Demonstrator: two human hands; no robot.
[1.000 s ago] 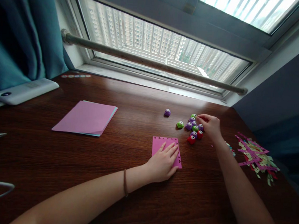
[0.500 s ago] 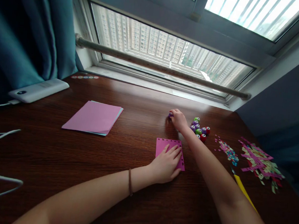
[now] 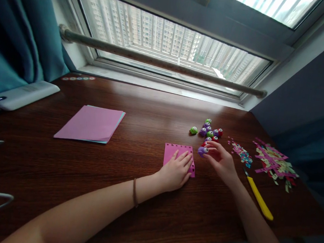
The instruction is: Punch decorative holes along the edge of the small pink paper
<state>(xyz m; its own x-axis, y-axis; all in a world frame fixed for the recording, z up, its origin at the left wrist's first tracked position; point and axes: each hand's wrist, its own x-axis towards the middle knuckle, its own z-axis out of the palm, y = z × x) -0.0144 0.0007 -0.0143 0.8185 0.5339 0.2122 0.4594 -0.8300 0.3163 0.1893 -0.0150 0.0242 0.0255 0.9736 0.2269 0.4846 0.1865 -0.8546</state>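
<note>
The left hand (image 3: 177, 170) lies flat, fingers spread and grasping nothing, pressing down a small pink paper square (image 3: 179, 155) on the dark wood-grain tabletop (image 3: 151, 113); the square's far and right edges carry a row of small punched holes. The right hand (image 3: 220, 161) pinches a small purple craft punch (image 3: 202, 151) between thumb and fingertips, just beside the right edge of the square and raised slightly off the wood, though contact with the surface cannot be confirmed. Beyond the right hand sits a tight cluster of similar punches (image 3: 210, 132) in purple, green and red, rounded glossy plastic with pale button tops, one green punch (image 3: 193, 130) standing a little apart to their left. To the right of the right hand lie a scatter of tiny paper confetti (image 3: 240, 152), a heap of trimmed paper strips (image 3: 273, 164) and, near the wrist, a yellow craft knife (image 3: 258, 198). Well to the left of the left hand rests a neat stack of pink and blue paper sheets (image 3: 90, 124), thin and matt. Risks, as judged: the punch is small and smooth and could slip from the pinch and roll; the thin square could shift or crease if the pressing hand eases, misaligning any further hole with the existing row; the right forearm passes close to the knife and could knock it towards the tabletop edge; a sweep of the arm would disperse the loose confetti.
</note>
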